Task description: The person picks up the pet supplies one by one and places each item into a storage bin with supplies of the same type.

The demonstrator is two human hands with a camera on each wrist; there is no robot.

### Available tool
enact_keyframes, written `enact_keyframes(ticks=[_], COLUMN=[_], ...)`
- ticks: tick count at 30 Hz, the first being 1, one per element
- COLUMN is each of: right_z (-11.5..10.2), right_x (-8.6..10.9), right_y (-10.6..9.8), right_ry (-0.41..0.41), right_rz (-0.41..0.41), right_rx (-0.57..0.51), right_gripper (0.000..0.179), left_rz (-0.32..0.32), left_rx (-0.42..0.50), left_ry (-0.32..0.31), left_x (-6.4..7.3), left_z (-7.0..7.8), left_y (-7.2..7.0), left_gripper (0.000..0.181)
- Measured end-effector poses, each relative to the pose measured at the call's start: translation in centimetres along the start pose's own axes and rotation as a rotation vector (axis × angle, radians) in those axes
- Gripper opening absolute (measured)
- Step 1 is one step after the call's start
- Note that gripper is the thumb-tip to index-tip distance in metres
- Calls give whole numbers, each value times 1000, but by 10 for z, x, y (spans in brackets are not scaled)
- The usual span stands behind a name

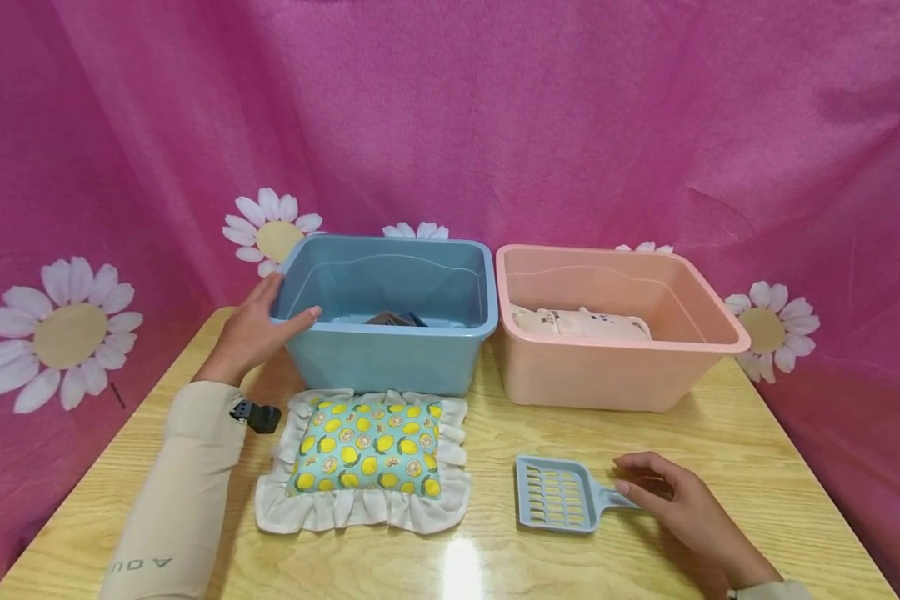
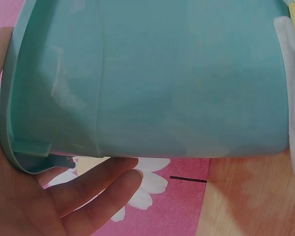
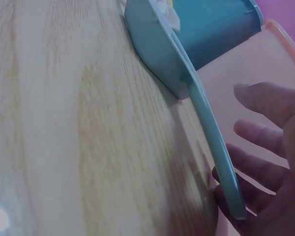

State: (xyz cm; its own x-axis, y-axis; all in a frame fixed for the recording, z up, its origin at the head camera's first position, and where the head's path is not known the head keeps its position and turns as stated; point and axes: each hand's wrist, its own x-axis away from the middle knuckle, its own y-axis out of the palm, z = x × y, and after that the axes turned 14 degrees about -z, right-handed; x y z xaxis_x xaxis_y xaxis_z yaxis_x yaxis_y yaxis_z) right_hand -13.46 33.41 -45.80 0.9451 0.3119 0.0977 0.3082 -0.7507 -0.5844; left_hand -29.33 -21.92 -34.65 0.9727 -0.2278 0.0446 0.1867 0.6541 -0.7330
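My left hand (image 1: 253, 327) rests at the left front corner of a blue plastic bin (image 1: 378, 358). Its thumb lies over the rim, and the left wrist view shows loosely extended fingers (image 2: 101, 196) outside the wall. Small dark flat items (image 1: 397, 318) lie partly hidden inside this bin. My right hand (image 1: 686, 508) is by the handle of a light blue slotted litter scoop (image 1: 558, 493) lying on the table. In the right wrist view, the fingers are around the scoop handle (image 3: 219, 152), with the thumb held away from it.
A lemon-print pillow (image 1: 375, 446) with white ruffles lies before the blue bin. To the right stands a pink bin (image 1: 592, 375) holding a cream cloth item (image 1: 585, 323). The wooden table (image 1: 390, 567) meets a magenta daisy-print curtain (image 1: 570, 125) behind the bins.
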Motion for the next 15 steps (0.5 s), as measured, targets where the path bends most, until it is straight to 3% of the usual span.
enact_keyframes(ticks=[6, 15], right_z=[5, 7], right_x=[1, 2], right_y=[0, 0], right_ry=[-39, 39], right_rz=[-16, -31], right_rx=[-4, -16], right_gripper=[32, 36], left_rz=[7, 8], left_rx=[-2, 5], left_ry=[5, 5], left_x=[0, 1], left_z=[1, 2], left_y=[0, 1], left_gripper=[100, 100])
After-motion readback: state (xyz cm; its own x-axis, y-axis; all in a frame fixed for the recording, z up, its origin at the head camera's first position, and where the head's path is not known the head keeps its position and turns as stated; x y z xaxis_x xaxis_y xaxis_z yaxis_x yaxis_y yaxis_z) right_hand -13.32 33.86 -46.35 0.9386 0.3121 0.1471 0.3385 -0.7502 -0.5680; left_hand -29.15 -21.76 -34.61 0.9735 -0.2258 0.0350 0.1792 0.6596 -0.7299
